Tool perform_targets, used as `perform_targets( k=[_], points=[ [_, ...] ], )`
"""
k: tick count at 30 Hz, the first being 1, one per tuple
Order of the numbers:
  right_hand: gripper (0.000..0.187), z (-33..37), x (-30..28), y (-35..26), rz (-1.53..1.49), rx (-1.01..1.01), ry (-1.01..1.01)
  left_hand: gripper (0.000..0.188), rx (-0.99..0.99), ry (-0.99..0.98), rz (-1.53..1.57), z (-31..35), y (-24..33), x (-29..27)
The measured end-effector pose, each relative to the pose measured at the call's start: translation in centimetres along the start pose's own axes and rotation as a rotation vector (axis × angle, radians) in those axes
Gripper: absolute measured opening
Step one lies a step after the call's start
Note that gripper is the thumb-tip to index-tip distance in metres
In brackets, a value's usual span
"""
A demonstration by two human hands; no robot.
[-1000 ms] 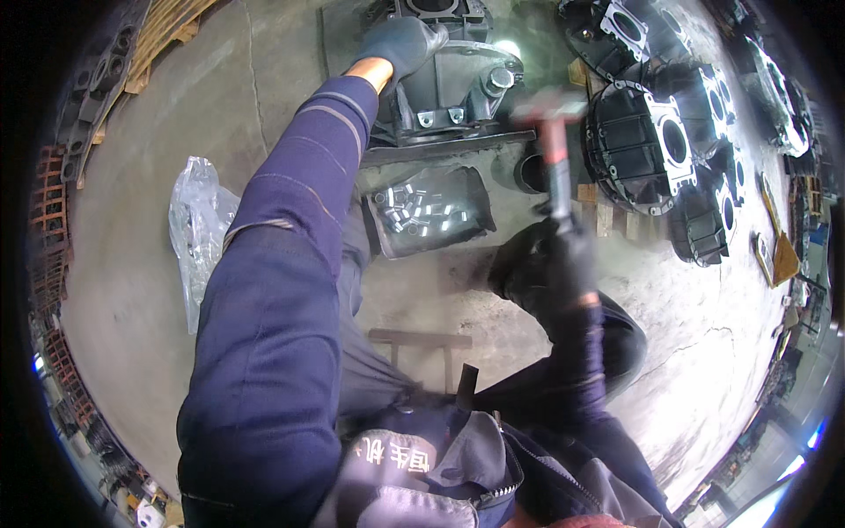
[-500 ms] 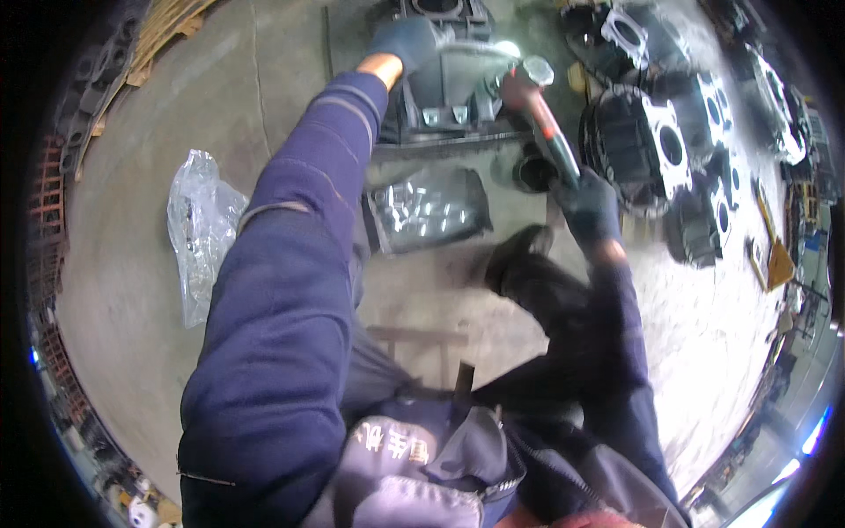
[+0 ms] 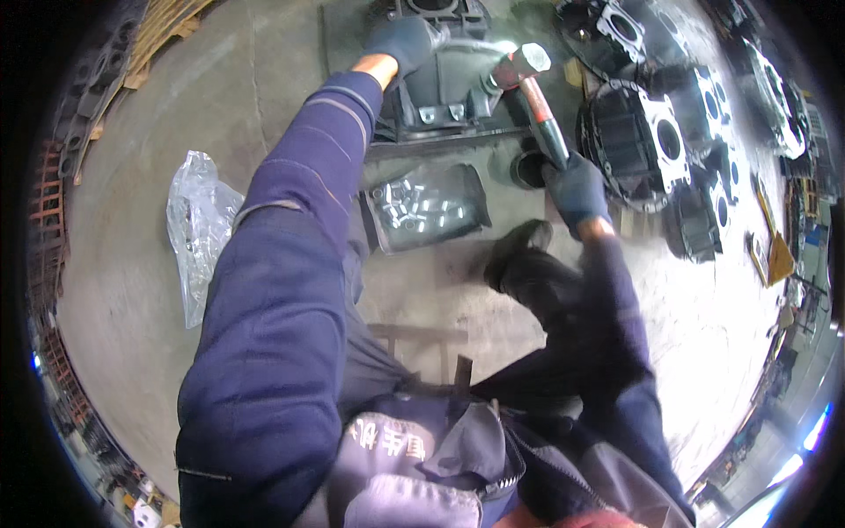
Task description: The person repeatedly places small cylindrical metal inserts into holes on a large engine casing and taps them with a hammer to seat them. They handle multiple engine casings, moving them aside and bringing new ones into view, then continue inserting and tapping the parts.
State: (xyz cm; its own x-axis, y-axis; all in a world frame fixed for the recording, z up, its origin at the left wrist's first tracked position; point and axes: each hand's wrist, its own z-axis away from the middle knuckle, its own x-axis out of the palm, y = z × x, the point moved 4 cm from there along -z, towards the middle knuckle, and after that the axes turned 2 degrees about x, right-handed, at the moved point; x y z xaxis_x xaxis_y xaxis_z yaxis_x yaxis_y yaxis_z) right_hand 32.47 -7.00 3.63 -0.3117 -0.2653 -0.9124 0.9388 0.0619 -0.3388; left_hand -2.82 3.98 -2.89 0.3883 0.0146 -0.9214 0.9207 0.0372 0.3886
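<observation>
My right hand [image 3: 576,192], in a dark glove, is wrapped round the handle of a hammer [image 3: 544,114]. The hammer's red head with a pale striking face is up beside the right end of a pale metal rod [image 3: 475,44]. Farther left, my gloved left hand [image 3: 403,46] is closed on the rod's other end, its fingertips partly hidden. Both hands are over a dark metal casting [image 3: 431,88] that lies on a dark board on the floor. Whether hammer and rod touch, I cannot tell.
Nearer me lies a dark tray [image 3: 427,211] with shiny small metal parts. A clear plastic bag [image 3: 201,229] is on the floor at left. Several dark housings [image 3: 634,145] with bright machined faces stand at right, and a dark round cup [image 3: 529,169] is beside my right hand.
My right hand has shifted slightly left and up, and the hammer head has come slightly up, now sharper than its earlier blur. My left hand stays nearly in place on the rod.
</observation>
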Motion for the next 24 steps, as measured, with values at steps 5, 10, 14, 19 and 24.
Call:
perform_targets(
  k=[5, 10, 14, 19, 24],
  points=[
    [0.038, -2.6, -5.2, 3.3, 0.176, -0.391, 0.168, 0.056, 0.059, -0.037, -0.012, -0.6, -0.4, 0.9],
    [0.025, -1.8, -16.6, -1.4, -0.481, -0.463, 0.701, 0.060, -0.009, 0.065, -0.001, 0.3, 0.0, 1.2],
    [0.026, -0.3, -6.3, -1.2, -0.182, -0.376, 0.680, 0.056, 0.018, 0.018, 0.008, 0.3, 0.3, 0.3],
    [0.031, -4.4, 0.6, 5.0, 0.194, -0.227, 0.109, 0.059, 0.027, 0.166, -0.066, 1.3, 1.5, -0.8],
    [0.034, -4.7, -14.4, -0.3, -0.056, -0.443, 0.374, 0.058, 0.010, 0.206, -0.054, 2.1, 2.1, -0.9]
  ],
)
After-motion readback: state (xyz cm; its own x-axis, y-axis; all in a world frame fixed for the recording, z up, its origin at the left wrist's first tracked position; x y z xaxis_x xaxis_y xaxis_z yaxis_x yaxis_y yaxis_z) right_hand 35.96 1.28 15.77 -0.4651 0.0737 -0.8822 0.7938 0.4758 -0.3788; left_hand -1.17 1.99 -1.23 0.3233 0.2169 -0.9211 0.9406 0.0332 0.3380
